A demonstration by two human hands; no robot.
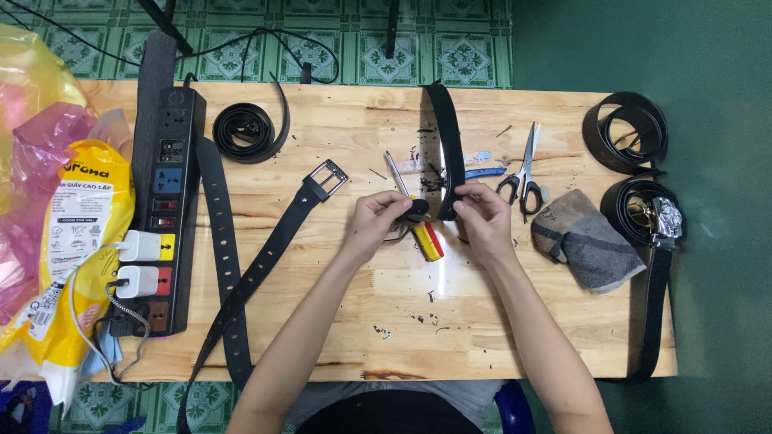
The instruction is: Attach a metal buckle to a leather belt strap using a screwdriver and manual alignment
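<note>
A black belt strap [447, 137] runs from the far edge of the tabletop [402, 321] toward the person, and its near end sits between both hands at the middle of the tabletop. The right hand [481, 215] has its grip pressed together on that near end, thumb and fingers pinching the strap. The left hand [379, 222] pinches a small dark piece [415, 209] just beside the strap end; what that piece is cannot be told. Under the hands lies a screwdriver [418, 225] with a yellow and red handle, its metal shaft pointing away. Dark scraps are scattered around it. To the right lie scissors [524, 173] with black handles, then a folded grey cloth [583, 237]. Two coiled black belts [627, 133] rest near the right edge, the nearer one with a shiny buckle. To the left a long belt with a metal buckle [326, 178] lies slantwise, another coiled belt [245, 128] sits beyond it, and a black power strip [165, 201] holds two white chargers. A yellow plastic bag [72, 241] hangs off the left edge
</note>
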